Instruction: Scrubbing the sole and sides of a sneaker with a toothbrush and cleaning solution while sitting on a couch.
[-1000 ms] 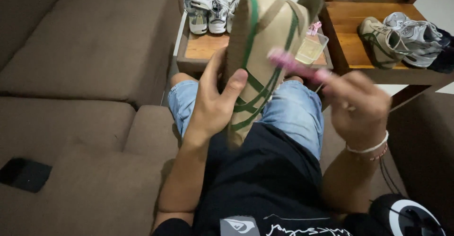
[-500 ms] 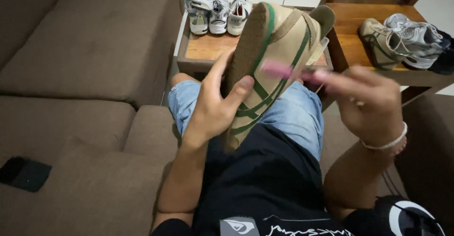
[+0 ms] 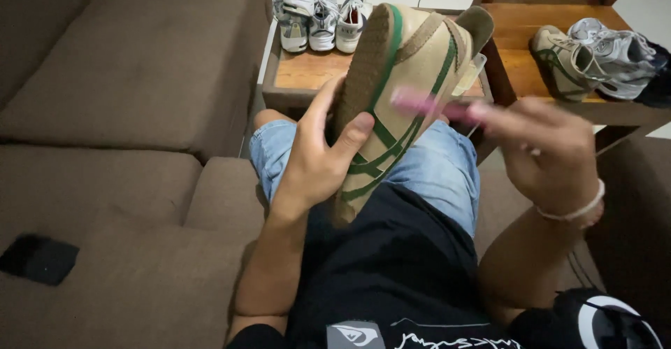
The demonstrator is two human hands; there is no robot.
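From the head camera, you have the tan sneaker with green stripes (image 3: 402,104) raised over your lap, sole edge turned toward your left and toe pointing up toward the low wooden tabletop (image 3: 307,73). Your left hand (image 3: 318,157) is clenched around its midsection, thumb pressed on the striped side and fingers wrapped behind the sole. That looks a sound place to hold: the sole reads as stiff rubber, while the upper seems soft and likely to give under pressure, so a grip across the sole and waist should keep it from twisting. It looks light enough for one hand. Your right hand (image 3: 549,153) is closed on a pink brush (image 3: 426,104), blurred, its tip at the sneaker's side near the stripes; the handle looks thin and rigid, easy to pinch. Other pairs of shoes (image 3: 318,13) stand on the tabletop beyond, and more on the wooden shelf (image 3: 594,52) to your right. A dark phone-like object (image 3: 38,258) lies on the brown sofa (image 3: 126,111) at your left.
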